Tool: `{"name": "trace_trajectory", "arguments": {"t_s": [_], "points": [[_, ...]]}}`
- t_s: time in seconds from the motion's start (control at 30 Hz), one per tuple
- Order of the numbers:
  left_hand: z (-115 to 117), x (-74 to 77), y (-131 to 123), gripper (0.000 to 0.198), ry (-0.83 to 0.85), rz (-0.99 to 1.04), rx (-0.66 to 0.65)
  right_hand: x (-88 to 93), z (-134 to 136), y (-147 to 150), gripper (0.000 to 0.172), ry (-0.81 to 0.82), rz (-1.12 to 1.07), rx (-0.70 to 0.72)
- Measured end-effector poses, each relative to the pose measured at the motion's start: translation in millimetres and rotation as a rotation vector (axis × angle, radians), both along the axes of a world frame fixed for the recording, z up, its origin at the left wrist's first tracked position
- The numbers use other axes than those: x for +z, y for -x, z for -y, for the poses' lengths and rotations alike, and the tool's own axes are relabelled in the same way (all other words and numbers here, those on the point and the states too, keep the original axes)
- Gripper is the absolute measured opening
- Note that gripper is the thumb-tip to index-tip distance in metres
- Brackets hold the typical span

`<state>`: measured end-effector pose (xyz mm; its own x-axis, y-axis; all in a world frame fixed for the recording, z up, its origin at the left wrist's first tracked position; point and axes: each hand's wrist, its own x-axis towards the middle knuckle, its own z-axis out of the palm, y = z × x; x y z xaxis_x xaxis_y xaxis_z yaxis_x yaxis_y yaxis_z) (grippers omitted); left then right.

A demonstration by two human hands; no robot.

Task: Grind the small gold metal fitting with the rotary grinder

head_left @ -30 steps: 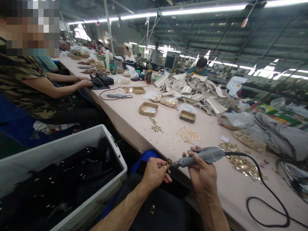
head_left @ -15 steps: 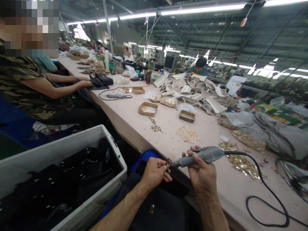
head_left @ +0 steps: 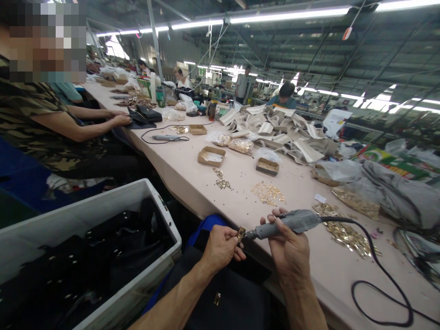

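Observation:
Between its thumb and fingers, my left hand (head_left: 222, 245) pinches a small gold metal clasp plate (head_left: 241, 233). My right hand (head_left: 288, 247) is wrapped round a grey electric screwdriver (head_left: 290, 223) with a black cord. The screwdriver points left, and its tip meets the clasp plate or lies right at it; the exact contact is too small to tell. Below my hands, a black leather bag piece (head_left: 206, 284) lies across my lap, with a small gold fitting (head_left: 217, 299) on it.
A white bin (head_left: 161, 201) of black pieces stands at left. On the table (head_left: 185, 183) lie gold parts (head_left: 268, 192), gold plates (head_left: 350, 233), cardboard trays (head_left: 211, 156), a second screwdriver (head_left: 167, 137) and grey-white strips (head_left: 275, 126). A co-worker in camouflage (head_left: 44, 119) handles a black bag (head_left: 142, 115).
My hands, the clasp plate and the screwdriver hold almost the same position. In the background, a standing person has moved a little to the right.

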<state>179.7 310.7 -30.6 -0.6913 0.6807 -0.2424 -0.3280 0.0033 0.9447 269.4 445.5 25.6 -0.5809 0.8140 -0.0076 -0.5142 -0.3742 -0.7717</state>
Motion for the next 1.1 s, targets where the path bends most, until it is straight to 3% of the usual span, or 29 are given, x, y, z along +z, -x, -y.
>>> {"name": "trace_trajectory", "arguments": {"t_s": [0.9,1.1], "points": [[0.8,5.4,0.5,0.011,0.003,0.025,0.013,-4.5,4.6,-1.3,0.043,-0.016,0.03,-0.039],[-1.0,4.8,-0.2,0.014,0.03,0.027,0.004,6.7,17.0,3.6,0.049,-0.104,0.03,-0.057]]}}
